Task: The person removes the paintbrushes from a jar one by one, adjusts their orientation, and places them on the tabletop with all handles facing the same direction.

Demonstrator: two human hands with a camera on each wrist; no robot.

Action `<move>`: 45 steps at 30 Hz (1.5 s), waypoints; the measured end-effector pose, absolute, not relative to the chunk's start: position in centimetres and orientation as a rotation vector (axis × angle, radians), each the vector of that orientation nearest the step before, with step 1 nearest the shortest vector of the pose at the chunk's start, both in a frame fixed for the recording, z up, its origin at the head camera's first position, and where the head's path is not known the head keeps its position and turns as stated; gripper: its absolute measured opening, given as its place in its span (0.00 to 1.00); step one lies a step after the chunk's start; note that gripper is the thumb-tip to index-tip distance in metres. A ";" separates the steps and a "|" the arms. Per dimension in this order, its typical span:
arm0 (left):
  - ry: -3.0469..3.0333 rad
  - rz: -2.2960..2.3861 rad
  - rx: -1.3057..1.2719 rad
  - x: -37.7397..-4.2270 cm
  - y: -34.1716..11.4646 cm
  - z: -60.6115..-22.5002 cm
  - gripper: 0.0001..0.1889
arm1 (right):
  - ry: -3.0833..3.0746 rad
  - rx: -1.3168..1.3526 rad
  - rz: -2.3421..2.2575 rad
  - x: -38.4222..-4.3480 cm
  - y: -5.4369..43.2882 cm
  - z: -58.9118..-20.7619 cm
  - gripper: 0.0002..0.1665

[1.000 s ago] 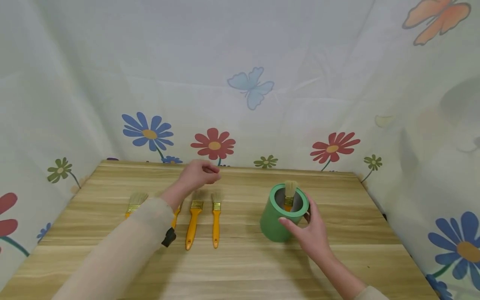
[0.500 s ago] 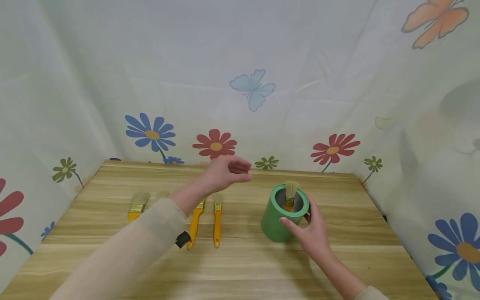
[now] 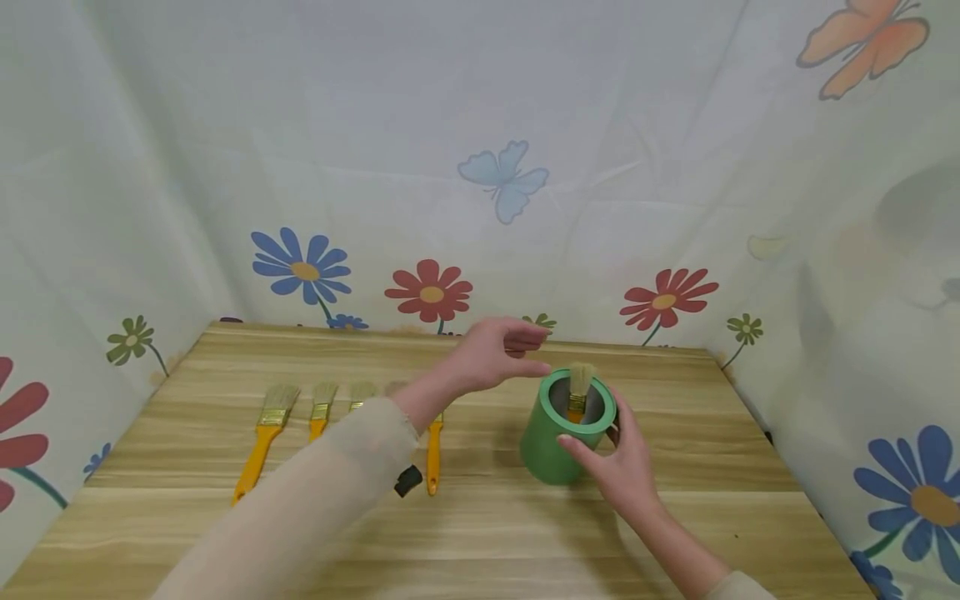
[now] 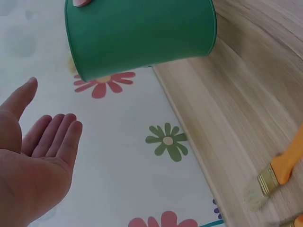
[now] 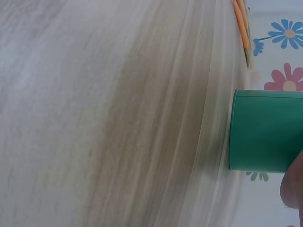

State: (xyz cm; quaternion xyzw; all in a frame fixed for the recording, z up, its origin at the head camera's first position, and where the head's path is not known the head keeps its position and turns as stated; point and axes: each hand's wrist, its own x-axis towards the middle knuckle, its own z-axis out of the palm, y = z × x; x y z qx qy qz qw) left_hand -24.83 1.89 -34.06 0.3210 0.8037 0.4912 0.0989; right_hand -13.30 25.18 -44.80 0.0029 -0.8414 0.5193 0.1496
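Note:
A green can (image 3: pixel 551 454) stands on the right half of the table, a paintbrush (image 3: pixel 580 387) inside it with the bristles up above the rim. My right hand (image 3: pixel 628 467) holds the can from its right side, thumb at the front and fingers behind, partly hidden. Just left of the can's rim, my left hand (image 3: pixel 495 354) hovers with fingers extended and thumb apart; the left wrist view shows nothing in its palm (image 4: pixel 42 175). Several yellow-handled paintbrushes, such as the wide brush (image 3: pixel 258 450) and the narrow brush (image 3: pixel 434 458), lie in a row at left. My left forearm covers some of them.
The wooden table (image 3: pixel 487 542) ends at a back edge against a white curtain (image 3: pixel 375 167) printed with flowers and butterflies. More curtain hangs at both sides. A black strap end (image 3: pixel 408 481) hangs by my left sleeve.
My left hand has moved right from above the brushes to beside the can, its fingers now straighter. More of the leftmost brushes show. The right hand and can have stayed put.

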 end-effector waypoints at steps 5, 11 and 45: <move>2.399 1.374 0.999 -25.1 3.4 -34.6 0.32 | -2.418 0.018 1.493 -13.3 25.2 -44.7 0.55; 2.461 1.286 1.018 -25.5 4.8 -35.1 0.32 | -2.419 0.023 1.486 -13.4 25.3 -44.7 0.56; 2.727 1.097 1.157 -24.7 8.5 -35.7 0.09 | -2.428 0.025 1.474 -13.2 25.4 -44.8 0.56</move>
